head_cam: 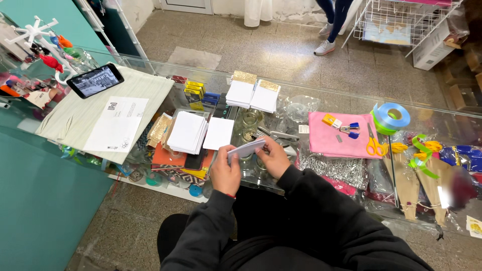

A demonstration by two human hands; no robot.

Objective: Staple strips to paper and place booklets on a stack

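White card stacks (pixel 187 132) and a pink cloth (pixel 337 143) flank both hands on the glass table (pixel 296 80); left hand (pixel 225 173) and right hand (pixel 273 156) pinch a small white card (pixel 246 149), tilted.

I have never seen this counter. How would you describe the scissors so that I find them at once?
Look at the glass counter and find the pink cloth lying to the right of the person's hands. The scissors lie on the right edge of that cloth, just below a roll of blue ribbon. Their bright yellow-orange handles set them apart from the small blue clips beside them.
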